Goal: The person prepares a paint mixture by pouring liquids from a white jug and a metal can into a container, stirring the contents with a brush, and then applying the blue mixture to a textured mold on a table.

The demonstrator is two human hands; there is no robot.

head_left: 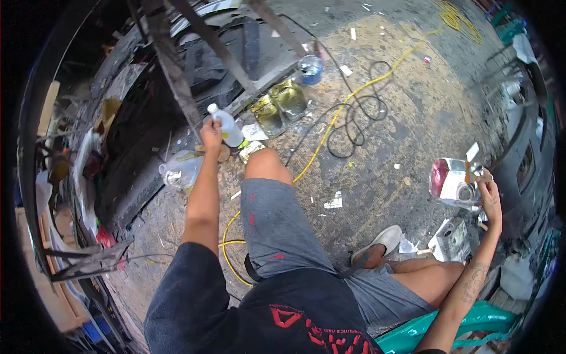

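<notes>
My left hand point(211, 133) is closed round a white translucent plastic bottle point(231, 131) with a white cap, held upright-leaning beside my left knee. Near it on the floor are a clear plastic jug point(183, 167) and two rectangular tins point(268, 118) with yellowish-green residue. My right hand point(489, 192), at the far right, grips a shiny rectangular metal can point(445, 177) with a red side; a small flat tool or piece at my fingertips is too small to make out.
A dark panel under metal bars point(236, 71) fills the upper left. A blue tin point(311, 71), yellow cord point(318, 144), black hose point(339, 154) and paper scraps lie on the stained floor. A dark curved part point(519, 165) stands right, a teal plastic seat point(483, 318) below me.
</notes>
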